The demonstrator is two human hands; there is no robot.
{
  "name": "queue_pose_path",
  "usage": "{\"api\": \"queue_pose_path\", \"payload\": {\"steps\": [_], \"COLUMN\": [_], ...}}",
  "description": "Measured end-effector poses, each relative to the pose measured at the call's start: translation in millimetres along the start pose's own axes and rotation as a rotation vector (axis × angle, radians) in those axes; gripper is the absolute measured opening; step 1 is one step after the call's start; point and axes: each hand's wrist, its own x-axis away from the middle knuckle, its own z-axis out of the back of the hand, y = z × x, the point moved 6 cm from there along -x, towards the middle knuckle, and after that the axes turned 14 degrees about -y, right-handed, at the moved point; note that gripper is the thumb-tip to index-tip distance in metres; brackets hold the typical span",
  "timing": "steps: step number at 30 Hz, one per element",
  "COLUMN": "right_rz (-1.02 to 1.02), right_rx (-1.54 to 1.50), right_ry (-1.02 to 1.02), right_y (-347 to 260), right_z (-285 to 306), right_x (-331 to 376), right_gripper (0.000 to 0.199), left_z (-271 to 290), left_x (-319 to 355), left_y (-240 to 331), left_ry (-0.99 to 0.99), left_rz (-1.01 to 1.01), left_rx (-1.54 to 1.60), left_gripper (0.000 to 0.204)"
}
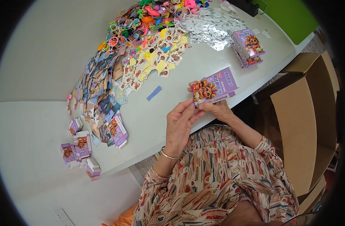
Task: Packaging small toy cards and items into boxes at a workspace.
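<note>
The left hand [179,122] and right hand [221,112] together clasp a purple box [226,83] above the near table edge [244,98] (grip partly hidden, hard to judge), so uneven squeezing might crease it.

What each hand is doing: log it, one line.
left hand: at purple box | right hand: holding same box | blue strip: on table | box stack: table, right side

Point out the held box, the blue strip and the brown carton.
Held box [217,86]: head view, on the middle of its printed front.
Blue strip [154,93]: head view, on the middle of its upper face.
Brown carton [296,126]: head view, on a bare cardboard panel.
</note>
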Motion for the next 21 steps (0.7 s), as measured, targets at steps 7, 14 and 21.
{"api": "queue_pose_path", "payload": {"steps": [7, 14, 21], "right_rz": [-0.208, -0.270, -0.003], "right_rx": [0.195, 0.877, 1.417], "right_ry": [0.047, 0.035, 0.004], "right_y": [10, -5, -4], "right_z": [16, 7, -7], "right_x": [12, -5, -8], "right_gripper": [0.061, 0.084, 0.092], "left_z": [0, 43, 218], "left_x": [1, 3, 18], "left_y": [-3, 2, 146], "left_ry": [-0.057, -0.172, 0.672], "left_rz": [-0.032, 0.121, -0.227], "left_rx": [-0.060, -0.500, -2.009], "left_gripper": [0.029, 0.033, 0.047]}}
